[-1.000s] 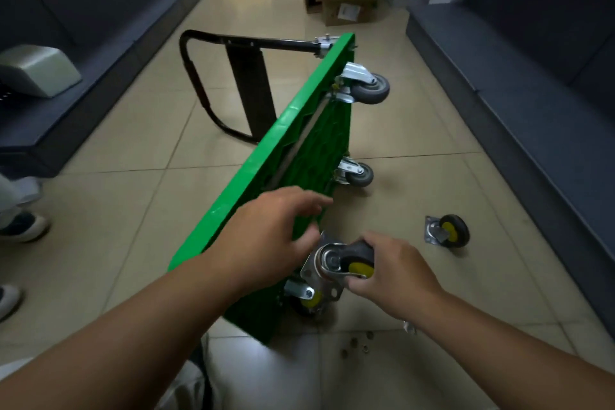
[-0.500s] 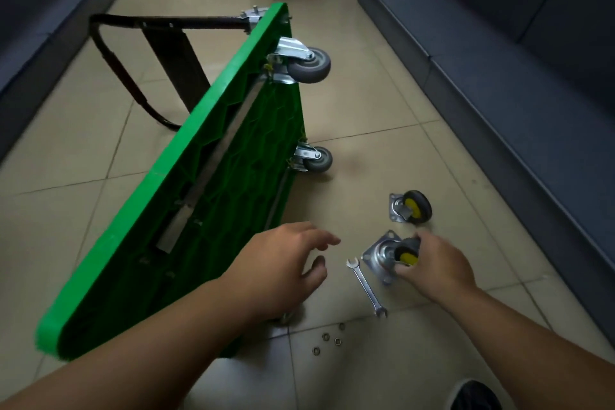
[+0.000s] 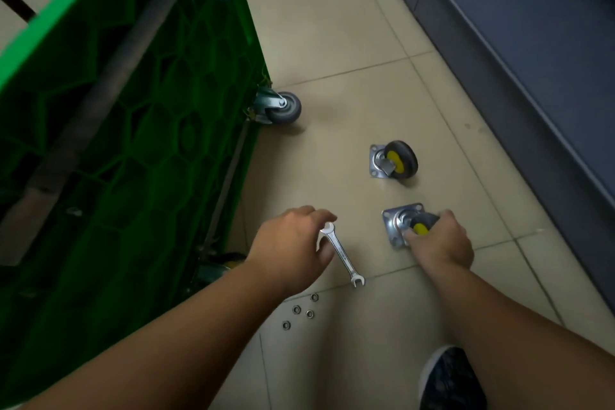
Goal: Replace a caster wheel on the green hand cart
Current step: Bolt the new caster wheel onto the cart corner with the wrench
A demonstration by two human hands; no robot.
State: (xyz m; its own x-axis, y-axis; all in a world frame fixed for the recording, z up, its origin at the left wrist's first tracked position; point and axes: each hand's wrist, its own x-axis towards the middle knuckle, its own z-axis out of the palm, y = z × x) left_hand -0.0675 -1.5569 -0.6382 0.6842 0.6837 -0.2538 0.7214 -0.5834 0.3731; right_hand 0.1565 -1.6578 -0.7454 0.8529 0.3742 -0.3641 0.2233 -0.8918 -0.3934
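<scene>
Beige tiled floor (image 3: 332, 43) seen from above, with a dark bench (image 3: 532, 43) filling the 2 o'clock corner. The green hand cart (image 3: 133, 150) is tipped on its edge, ribbed underside showing, and occupies 9 to 11 o'clock. Two grey casters (image 3: 283, 106) are bolted to it. The right hand (image 3: 442, 243), at 4 o'clock of centre, grips the held caster (image 3: 394, 226) round its black, yellow-hubbed wheel, with the mounting plate turned toward 10 o'clock. A loose caster (image 3: 394, 160) lies apart at 12 o'clock from it. The left hand (image 3: 289, 250) curves its fingers over the upper head of the wrench (image 3: 342, 256), which lies flat on the floor. Whether it already pinches the tool cannot be told. Four nuts (image 3: 301, 309) lie at 7 o'clock of the wrench. Handling, as judged: the caster is rigid, compact and fairly heavy. Its fork probably swivels, so a hold across plate and fork should steady it better than the wheel alone.
</scene>
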